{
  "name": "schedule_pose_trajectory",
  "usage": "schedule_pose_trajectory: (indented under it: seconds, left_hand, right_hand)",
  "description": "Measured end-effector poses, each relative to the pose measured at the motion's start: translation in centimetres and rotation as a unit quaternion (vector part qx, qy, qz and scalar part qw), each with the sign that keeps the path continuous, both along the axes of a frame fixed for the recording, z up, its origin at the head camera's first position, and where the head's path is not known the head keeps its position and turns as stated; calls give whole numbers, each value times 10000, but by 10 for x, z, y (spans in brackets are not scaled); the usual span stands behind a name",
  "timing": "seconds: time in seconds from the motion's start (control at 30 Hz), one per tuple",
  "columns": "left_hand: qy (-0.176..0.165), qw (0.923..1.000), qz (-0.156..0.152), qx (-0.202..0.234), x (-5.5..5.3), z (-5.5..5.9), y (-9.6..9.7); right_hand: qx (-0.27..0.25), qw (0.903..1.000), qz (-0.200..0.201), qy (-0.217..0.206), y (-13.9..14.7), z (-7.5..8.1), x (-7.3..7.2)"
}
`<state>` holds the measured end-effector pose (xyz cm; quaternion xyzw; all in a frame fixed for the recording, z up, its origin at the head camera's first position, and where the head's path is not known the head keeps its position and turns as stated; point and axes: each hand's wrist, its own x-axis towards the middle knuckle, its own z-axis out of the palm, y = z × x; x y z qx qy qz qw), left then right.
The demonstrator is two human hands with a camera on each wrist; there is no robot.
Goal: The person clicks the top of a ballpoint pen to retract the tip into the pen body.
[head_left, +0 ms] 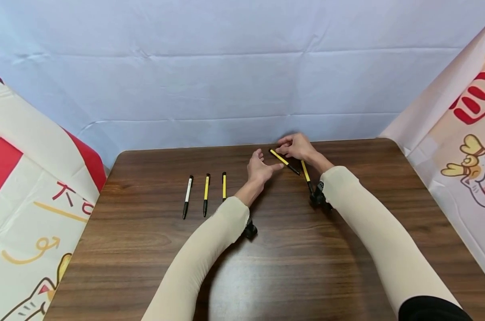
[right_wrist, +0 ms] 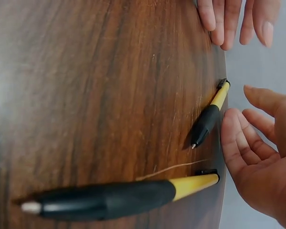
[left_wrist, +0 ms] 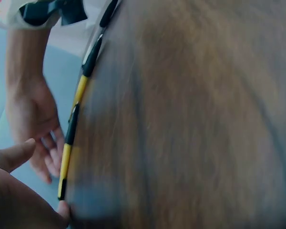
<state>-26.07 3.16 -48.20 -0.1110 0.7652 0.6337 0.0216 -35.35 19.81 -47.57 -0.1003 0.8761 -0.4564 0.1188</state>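
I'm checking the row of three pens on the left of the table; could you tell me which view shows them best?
The head view: the three pens lie parallel, one white, two yellow, left of the left hand. Neither wrist view appears to show them.

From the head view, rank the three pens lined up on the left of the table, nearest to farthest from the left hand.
Measured from the left hand:
1. Yellow pen, rightmost of the row, just left of the wrist.
2. Middle yellow pen, one place further left.
3. White pen, at the row's far left end.
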Motion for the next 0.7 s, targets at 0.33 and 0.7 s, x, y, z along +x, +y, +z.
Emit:
schedule_pose_trajectory:
  seconds: [0.33, 0.7]
  left_hand:
    - [290, 9886, 150, -1468, 4, -7, 31]
    - [-215, 9565, 175, -2903, -2, -12, 41]
  right_hand:
    - [337, 9992, 234, 12, -3, -1, -6]
    - [303, 9986, 421, 38, -7, -4, -12]
